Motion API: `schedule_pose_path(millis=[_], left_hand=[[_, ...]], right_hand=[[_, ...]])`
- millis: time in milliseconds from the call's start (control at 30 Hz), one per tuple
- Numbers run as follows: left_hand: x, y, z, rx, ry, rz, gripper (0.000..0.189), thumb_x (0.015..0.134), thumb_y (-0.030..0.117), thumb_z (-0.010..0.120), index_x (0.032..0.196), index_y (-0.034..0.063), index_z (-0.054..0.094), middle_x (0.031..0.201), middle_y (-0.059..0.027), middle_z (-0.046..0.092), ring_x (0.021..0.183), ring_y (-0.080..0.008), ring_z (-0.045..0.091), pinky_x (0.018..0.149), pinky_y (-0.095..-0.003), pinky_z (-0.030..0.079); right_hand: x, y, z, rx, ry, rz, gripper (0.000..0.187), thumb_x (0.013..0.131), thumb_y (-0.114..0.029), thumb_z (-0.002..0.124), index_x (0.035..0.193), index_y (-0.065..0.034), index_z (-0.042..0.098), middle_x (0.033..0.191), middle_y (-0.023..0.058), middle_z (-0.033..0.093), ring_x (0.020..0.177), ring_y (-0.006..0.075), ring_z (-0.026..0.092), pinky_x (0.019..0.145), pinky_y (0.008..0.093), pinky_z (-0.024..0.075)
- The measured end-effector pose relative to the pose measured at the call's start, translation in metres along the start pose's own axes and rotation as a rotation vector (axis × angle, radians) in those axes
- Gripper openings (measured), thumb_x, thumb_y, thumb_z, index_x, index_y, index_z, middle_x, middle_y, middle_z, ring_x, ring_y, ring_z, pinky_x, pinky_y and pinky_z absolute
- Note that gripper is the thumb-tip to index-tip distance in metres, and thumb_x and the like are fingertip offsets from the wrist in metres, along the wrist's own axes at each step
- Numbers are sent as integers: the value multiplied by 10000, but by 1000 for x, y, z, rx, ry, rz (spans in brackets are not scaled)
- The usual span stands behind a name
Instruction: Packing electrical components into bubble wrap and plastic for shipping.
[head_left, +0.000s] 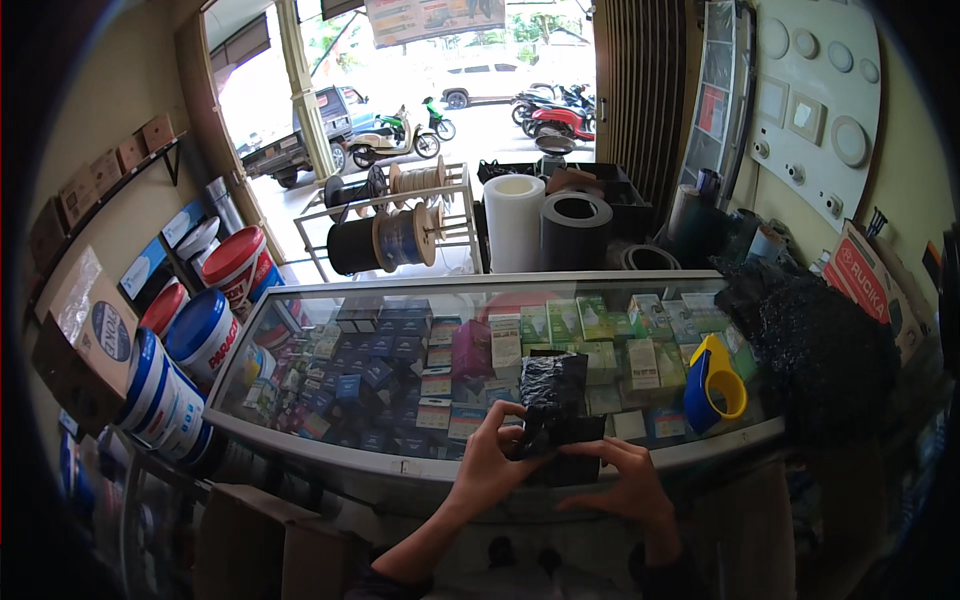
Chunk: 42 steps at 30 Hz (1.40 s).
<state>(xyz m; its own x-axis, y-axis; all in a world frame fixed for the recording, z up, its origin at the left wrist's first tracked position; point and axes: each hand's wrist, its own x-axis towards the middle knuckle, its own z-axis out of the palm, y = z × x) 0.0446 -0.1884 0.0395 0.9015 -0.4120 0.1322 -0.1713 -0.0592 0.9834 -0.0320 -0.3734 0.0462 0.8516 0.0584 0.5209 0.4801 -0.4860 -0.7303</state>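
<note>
Above the near edge of a glass display counter (360, 455), my left hand (491, 454) grips a small package wrapped in black plastic (551, 390). My right hand (626, 476) touches the lower right part of the same black plastic with its fingers, the thumb apart below. A blue and yellow tape dispenser (716, 386) lies on the glass to the right. Farther right, a large heap of black plastic bubble wrap (817, 352) covers the counter's end. What is inside the package is hidden.
Boxed bulbs (566, 319) and other small boxes fill the case under the glass. Paint pails (199, 326) stand at the left, an open cardboard box (255, 525) below. Cable spools (405, 240) and upright rolls of sheeting (514, 221) stand beyond the counter.
</note>
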Motion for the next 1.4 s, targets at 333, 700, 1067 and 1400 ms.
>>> schedule_pose_path(millis=[333,700,1067,1400], left_hand=[[-8,12,-22,460,59,713,678,705,219,802,1272,89,454,1207,-105,555,1051,-197,563,895,-357,436],[1,-15,-37,763,-338,778,574,634,158,750,1184,87,602,1327,-84,490,1214,-247,489,934,-383,442],[-8,-21,-35,437,-324,691,386,712,175,767,1068,78,653,1212,-89,544,1103,-265,550,895,-373,457],[-18,-21,-29,623,-290,700,365,747,138,738,1091,80,632,1180,-86,543,1004,-273,581,858,-388,475]], right_hand=[[-5,11,2,-3,-87,107,432,621,-36,750,1044,-85,681,977,111,619,895,278,631,754,345,523],[-1,6,5,-103,-168,-22,380,643,-65,753,1011,-144,703,1343,120,450,1275,310,392,980,400,379],[-7,13,10,-93,-259,-23,372,654,-105,768,1017,-97,683,1179,96,584,1219,279,471,1012,413,336],[-9,-2,17,144,-64,151,398,702,-45,743,1092,-80,674,993,81,646,971,199,617,850,322,474]])
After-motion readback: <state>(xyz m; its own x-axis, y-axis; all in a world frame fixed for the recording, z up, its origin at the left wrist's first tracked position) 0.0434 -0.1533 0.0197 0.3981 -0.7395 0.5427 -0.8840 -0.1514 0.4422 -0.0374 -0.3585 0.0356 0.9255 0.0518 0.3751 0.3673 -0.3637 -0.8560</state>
